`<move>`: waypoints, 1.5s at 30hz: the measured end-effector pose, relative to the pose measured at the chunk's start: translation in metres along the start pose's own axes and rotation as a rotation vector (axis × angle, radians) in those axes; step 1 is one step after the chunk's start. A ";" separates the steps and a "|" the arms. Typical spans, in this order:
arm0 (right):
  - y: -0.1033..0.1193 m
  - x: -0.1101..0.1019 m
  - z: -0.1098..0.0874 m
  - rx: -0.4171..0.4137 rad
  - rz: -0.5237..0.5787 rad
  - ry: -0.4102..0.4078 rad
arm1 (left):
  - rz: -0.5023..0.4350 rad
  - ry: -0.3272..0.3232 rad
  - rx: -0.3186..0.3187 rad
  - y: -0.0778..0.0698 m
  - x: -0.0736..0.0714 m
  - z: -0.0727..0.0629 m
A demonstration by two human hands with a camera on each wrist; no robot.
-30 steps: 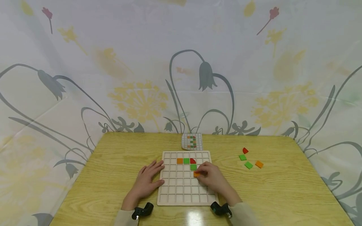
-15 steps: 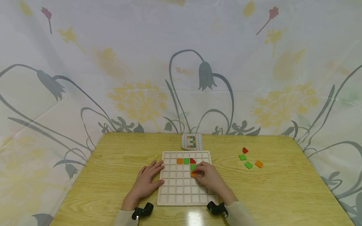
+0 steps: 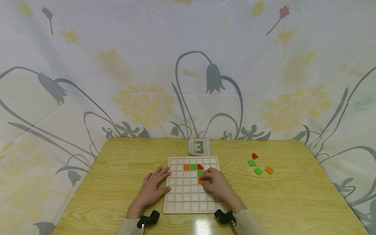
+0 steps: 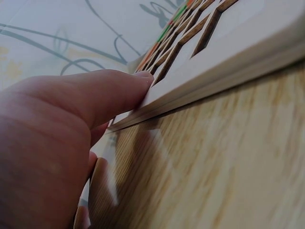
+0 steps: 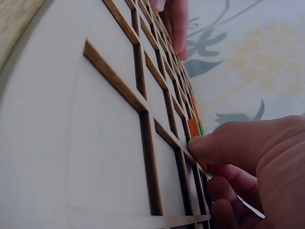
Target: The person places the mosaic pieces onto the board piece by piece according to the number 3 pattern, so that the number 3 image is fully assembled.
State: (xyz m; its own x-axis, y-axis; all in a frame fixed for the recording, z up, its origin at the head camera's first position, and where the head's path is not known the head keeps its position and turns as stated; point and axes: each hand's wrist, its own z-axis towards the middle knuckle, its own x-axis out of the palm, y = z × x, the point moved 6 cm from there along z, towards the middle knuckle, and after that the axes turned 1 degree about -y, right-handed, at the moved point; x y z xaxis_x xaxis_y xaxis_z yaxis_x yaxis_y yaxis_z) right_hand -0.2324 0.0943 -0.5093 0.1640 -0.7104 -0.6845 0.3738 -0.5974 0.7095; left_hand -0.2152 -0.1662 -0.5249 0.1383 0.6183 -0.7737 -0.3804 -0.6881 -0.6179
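My right hand (image 3: 218,185) pinches an orange square tile (image 3: 200,181) at a cell of the wooden grid board (image 3: 178,197). In the right wrist view the thumb lies against the orange tile (image 5: 193,128); its far edge is hidden by the fingers. Directly above it on the board sits a green square tile (image 3: 200,173). The row above that holds another orange tile (image 3: 186,167), a green tile (image 3: 193,166) and a red quarter-circle tile (image 3: 200,166). My left hand (image 3: 151,187) rests at the board's left edge, fingers extended, with the thumb (image 4: 126,88) touching the rim.
Loose on the table at right lie a red quarter-circle tile (image 3: 254,156), two green tiles, one of them a green square (image 3: 252,163), and an orange square (image 3: 269,170). Behind the board is a printed pattern card (image 3: 199,147). A flowered cloth (image 3: 138,65) hangs behind the table.
My right hand has moved slightly left with the orange tile, bringing it into line under the green one. The left hand stays where it was.
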 end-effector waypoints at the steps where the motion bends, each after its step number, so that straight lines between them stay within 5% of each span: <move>1: 0.000 0.000 0.000 0.002 0.000 -0.001 | 0.003 -0.001 0.000 0.000 0.000 0.000; 23: -0.005 -0.009 -0.001 0.028 0.077 0.005 | 0.009 0.009 -0.014 0.001 0.001 -0.002; 35: -0.007 -0.033 -0.008 0.070 0.076 -0.032 | 0.014 -0.078 0.056 -0.005 -0.001 -0.002; 45: -0.023 -0.048 -0.019 0.082 0.052 -0.037 | 0.004 -0.005 -0.004 -0.001 0.000 -0.001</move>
State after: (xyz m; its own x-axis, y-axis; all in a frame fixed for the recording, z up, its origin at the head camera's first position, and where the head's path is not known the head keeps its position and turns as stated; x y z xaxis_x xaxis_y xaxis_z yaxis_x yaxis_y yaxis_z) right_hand -0.2317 0.1497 -0.4960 0.1466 -0.7535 -0.6409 0.2893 -0.5869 0.7562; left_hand -0.2141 -0.1660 -0.5245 0.1326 0.6175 -0.7753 -0.3776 -0.6918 -0.6155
